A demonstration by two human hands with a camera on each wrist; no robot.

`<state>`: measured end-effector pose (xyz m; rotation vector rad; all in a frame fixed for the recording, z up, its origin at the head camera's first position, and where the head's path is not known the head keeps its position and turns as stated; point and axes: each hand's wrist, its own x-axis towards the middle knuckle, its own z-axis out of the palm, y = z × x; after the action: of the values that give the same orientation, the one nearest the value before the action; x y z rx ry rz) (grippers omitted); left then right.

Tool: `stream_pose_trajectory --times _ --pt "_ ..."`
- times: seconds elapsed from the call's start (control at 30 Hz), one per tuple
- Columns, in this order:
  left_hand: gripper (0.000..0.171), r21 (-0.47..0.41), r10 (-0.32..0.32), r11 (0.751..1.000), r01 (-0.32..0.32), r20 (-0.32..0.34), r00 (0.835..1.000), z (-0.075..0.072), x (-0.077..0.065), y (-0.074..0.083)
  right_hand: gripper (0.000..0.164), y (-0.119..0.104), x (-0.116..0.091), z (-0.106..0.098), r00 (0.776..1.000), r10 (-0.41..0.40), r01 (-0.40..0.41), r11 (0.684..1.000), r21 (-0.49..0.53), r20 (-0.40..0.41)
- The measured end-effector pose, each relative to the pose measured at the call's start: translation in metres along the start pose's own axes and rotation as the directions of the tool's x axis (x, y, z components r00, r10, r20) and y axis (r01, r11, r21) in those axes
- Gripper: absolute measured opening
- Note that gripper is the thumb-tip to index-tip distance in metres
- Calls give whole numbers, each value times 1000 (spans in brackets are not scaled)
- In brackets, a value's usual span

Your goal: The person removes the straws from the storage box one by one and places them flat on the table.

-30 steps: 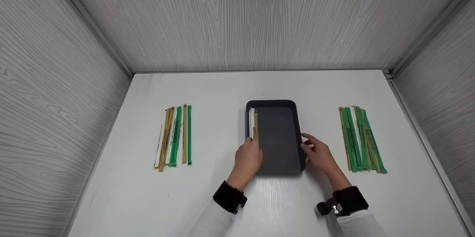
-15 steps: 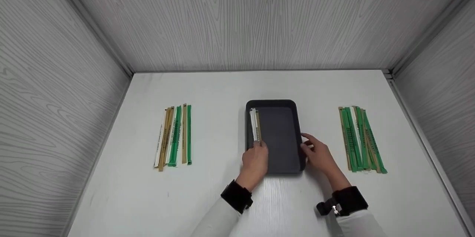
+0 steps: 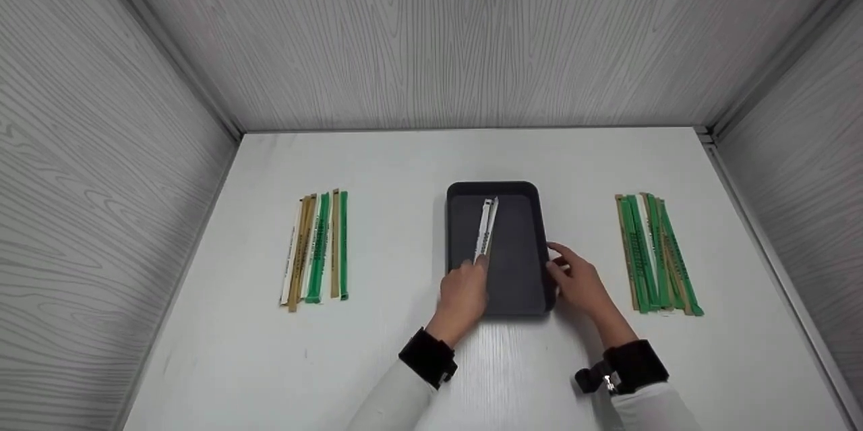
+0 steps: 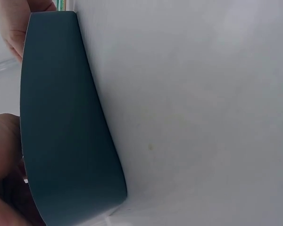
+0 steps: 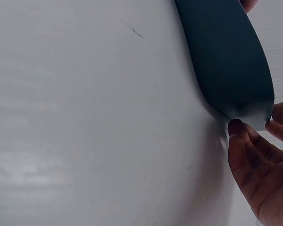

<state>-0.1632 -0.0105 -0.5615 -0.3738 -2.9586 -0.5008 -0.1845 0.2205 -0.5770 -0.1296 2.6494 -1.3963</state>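
Note:
In the head view, a dark rectangular tray [image 3: 516, 282] lies on the white table. My left hand [image 3: 464, 293] is over the tray's near left part and grips a few thin paper-wrapped straws [image 3: 483, 228], their far ends leaning slightly right. Their lower ends are hidden under the hand. My right hand [image 3: 581, 280] holds the tray's right rim near its front corner. The right wrist view shows fingertips [image 5: 236, 128] against the outer wall and other fingertips at the rim. In the left wrist view, the tray wall [image 4: 66, 117] hides most of the left hand [image 4: 4, 148].
Several wrapped straws [image 3: 315, 249] in white, brown and green lie in a row on the left. A second bunch of wrapped straws [image 3: 657, 252], mostly green and brown, lies on the right. Wood-grain panels [image 3: 431, 40] enclose the table's back and sides.
My left hand has moved slightly right and nearer, gathering the straws from the tray's left wall towards its middle. They have tilted to the right. My right hand stays at the rim.

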Motion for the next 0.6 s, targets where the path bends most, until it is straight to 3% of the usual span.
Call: stream_pose_trajectory --times 0.13,0.27,0.47,0.6 --pt "28 -53 0 999 0 2 1000 -2 1 0 44 1 0 0 1000 18 -18 1000 7 -1" --pt "26 -165 -39 986 29 -55 998 -9 2 -3 44 2 1 0 1000 18 -18 1000 16 1" --pt "40 -345 -160 934 93 -170 972 -32 4 -27 44 1 0 0 1000 12 -12 999 30 -2" --pt "35 -442 -268 881 168 -173 948 -48 3 -55 44 1 0 0 1000 15 -15 1000 22 1"
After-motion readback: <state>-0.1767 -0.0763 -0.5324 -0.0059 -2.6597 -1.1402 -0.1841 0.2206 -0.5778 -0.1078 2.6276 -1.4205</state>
